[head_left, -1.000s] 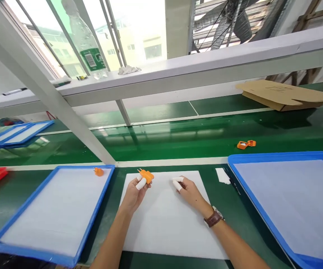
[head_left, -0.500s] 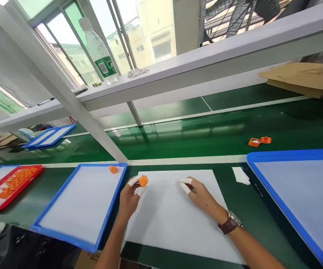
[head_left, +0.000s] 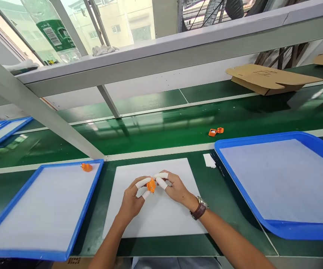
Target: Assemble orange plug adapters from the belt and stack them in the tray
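Between the white-covered fingertips of my left hand (head_left: pixel 133 198) is a small orange plastic piece (head_left: pixel 151 185), held above a white sheet (head_left: pixel 164 218). A small metallic bit shows at its lower end. My right hand (head_left: pixel 176 188) has come up against the piece from the other side, thumb and forefinger pinched together at its upper right edge. Whether those fingers hold something small of their own is hidden. A similar orange piece (head_left: pixel 86 167) lies in the far right corner of the blue-rimmed tray (head_left: pixel 84 209) on my left.
To the right stands a larger blue tray (head_left: pixel 251 198) lined with white. An opened orange case (head_left: pixel 216 131) lies on the green surface behind the sheet, near a white paper scrap (head_left: pixel 209 160). A flattened cardboard box (head_left: pixel 270 76) sits farther back. A slanted post (head_left: pixel 63 116) rises at left.
My right hand has moved left to meet the orange piece in my left hand. The piece has been turned and shows its longer side. The view has swung right.
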The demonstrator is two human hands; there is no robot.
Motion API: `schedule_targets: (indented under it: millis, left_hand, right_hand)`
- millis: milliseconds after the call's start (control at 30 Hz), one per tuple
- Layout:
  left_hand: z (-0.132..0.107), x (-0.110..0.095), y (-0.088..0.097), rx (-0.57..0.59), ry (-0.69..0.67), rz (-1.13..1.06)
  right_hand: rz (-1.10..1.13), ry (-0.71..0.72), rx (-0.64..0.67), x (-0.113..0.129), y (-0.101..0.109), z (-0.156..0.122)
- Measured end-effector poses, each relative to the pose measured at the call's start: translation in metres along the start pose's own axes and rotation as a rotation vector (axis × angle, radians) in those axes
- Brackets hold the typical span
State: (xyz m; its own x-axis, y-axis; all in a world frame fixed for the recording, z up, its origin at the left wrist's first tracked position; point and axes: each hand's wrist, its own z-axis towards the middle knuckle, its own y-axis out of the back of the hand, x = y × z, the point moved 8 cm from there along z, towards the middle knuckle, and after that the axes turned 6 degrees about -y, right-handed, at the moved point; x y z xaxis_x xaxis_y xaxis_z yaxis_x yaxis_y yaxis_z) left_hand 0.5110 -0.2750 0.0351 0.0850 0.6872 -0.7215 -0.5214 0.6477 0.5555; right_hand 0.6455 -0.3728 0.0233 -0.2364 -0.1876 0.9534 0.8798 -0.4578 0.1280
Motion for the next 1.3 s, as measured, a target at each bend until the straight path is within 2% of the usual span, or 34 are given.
schedule_targets:
  millis: [267,467,733,900,1000,1167,1300]
  left_hand:
    - [0.002,-0.011,0.0,-0.001,-0.125,0.166]
    - [0.001,-0.016,-0.001,-0.041,-0.197,0.22]
    - [-0.002,-0.004,-0.004,-0.078,-0.199,0.19]
    - [-0.004,0.004,-0.011,-0.058,-0.194,0.139]
    - [-0.008,0.016,-0.016,-0.039,-0.126,0.08]
    - [-0.018,0.046,-0.021,-0.071,0.12,-0.15]
    - [-0.02,0.049,-0.022,-0.068,0.138,-0.15]
  right_hand:
    - [0.013,-0.03,0.031,-0.009,-0.006,-0.001]
    - [0.001,-0.007,0.039,-0.004,-0.007,-0.001]
    - [0.039,-0.035,0.086,-0.014,-0.01,-0.002]
    - [0.002,-0.042,0.068,-0.016,-0.007,-0.002]
    - [-0.032,-0.044,0.042,-0.016,-0.004,-0.001]
    - [-0.035,-0.1,0.056,-0.02,-0.004,0.001]
    - [-0.012,-0.105,0.091,-0.021,-0.005,0.001]
